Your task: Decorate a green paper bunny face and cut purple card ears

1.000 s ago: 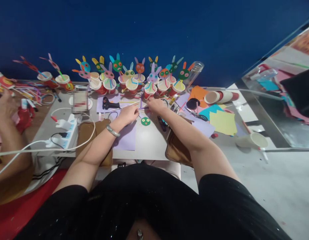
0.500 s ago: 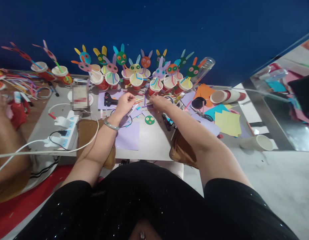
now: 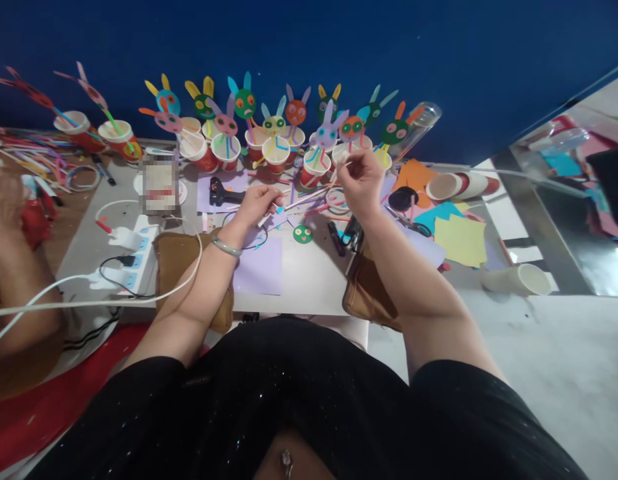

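My left hand (image 3: 257, 202) rests low over the white table (image 3: 309, 280) and grips a few thin coloured straws (image 3: 301, 199) that point to the right. My right hand (image 3: 359, 177) is lifted above the table in front of the paper cups, thumb and fingers pinched on a thin pale straw (image 3: 345, 164). A small green paper face (image 3: 303, 234) lies on the table between my hands. A lilac paper sheet (image 3: 259, 265) lies under my left wrist. A black glue gun (image 3: 223, 194) lies just left of my left hand.
Red paper cups with paper rabbit faces (image 3: 276, 150) line the blue wall. A power strip (image 3: 131, 263) with white cables and a brown pouch (image 3: 176, 257) sit left. Scissors (image 3: 407, 223), yellow paper (image 3: 461, 240) and a tipped white cup (image 3: 519, 280) lie right. Another person's arm (image 3: 11, 267) is at far left.
My right hand has risen from the table toward the cups, pinching a thin straw. My left hand moved slightly up and keeps hold of its straws. The view tilted down a little.
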Motion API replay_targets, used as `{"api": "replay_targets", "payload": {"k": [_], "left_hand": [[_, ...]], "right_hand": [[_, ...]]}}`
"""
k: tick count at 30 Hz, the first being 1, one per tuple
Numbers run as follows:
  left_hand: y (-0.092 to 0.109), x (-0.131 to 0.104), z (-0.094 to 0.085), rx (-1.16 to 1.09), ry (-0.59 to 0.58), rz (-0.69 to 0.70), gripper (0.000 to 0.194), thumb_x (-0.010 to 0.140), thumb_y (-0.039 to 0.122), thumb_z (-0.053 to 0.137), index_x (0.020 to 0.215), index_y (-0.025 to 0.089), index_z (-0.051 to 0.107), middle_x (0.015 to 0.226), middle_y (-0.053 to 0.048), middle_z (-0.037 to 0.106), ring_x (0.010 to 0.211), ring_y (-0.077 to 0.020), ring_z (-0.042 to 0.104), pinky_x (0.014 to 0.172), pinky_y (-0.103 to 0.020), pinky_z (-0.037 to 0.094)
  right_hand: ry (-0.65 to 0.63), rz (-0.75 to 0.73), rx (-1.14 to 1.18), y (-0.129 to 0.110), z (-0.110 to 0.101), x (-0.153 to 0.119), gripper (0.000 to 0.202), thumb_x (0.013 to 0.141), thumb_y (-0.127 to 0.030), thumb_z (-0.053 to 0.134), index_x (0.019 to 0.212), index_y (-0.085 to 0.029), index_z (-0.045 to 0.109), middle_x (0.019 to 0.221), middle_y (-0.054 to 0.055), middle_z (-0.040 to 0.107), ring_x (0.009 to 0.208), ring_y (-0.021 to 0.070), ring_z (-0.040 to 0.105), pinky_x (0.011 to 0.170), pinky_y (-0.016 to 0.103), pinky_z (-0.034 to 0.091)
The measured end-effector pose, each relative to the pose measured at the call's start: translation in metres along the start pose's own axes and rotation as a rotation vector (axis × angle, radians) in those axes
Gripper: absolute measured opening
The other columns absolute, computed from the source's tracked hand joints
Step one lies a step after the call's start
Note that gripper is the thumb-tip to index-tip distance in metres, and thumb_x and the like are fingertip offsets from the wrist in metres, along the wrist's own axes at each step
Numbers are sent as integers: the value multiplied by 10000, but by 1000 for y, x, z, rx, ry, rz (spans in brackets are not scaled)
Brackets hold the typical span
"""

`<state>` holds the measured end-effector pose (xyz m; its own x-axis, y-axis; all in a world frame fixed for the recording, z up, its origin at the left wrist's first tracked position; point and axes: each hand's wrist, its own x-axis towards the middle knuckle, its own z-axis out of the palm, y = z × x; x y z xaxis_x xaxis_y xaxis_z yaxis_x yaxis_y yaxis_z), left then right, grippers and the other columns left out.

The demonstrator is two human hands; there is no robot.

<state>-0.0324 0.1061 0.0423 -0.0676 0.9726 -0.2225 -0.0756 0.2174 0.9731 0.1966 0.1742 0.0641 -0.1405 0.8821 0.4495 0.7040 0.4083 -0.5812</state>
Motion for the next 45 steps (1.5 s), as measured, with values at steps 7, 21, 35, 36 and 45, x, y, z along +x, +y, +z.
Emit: {"api": "replay_targets", "payload": {"k": [7,21,35,36,45], "left_hand": [[-7,-9,13,-131,-329,-213,458,1026,550,608,797,158,667,652,-20,628,424,-58,403,433,-227,268],[0,-13,12,-32,-284,-159,208,903,297,761,793,139,683,571,21,581,429,-29,332,407,-184,189],[-4,-6,9,-118,-194,-141,155,838,108,505,844,171,646,512,72,362,420,-69,294,425,-220,248],[-3,-6,9,-115,-190,-150,154,833,106,502,841,174,639,508,74,346,421,-70,283,424,-219,237],[-5,-3,8,-89,-178,-155,103,849,134,531,851,195,614,534,69,357,429,-74,300,440,-233,242]], "right_hand": [[-414,-685,1,-28,7,-69,259,1096,-296,460,1127,-245,712,1198,127,719,1130,257,682,988,437,591],[-308,-492,-341,-3,-16,-136,285,1069,-213,473,1091,-187,756,1113,148,777,1013,281,674,890,403,493],[-459,-74,-614,31,-63,-183,320,1040,-323,503,1008,-183,789,989,161,744,994,343,581,904,466,378],[-462,-84,-629,29,-63,-186,322,1046,-323,501,1033,-183,791,1014,164,746,1010,348,575,925,476,375],[-438,-139,-683,26,-60,-203,305,1058,-400,548,1112,-211,780,1112,156,718,1062,347,539,1000,489,338]]}}
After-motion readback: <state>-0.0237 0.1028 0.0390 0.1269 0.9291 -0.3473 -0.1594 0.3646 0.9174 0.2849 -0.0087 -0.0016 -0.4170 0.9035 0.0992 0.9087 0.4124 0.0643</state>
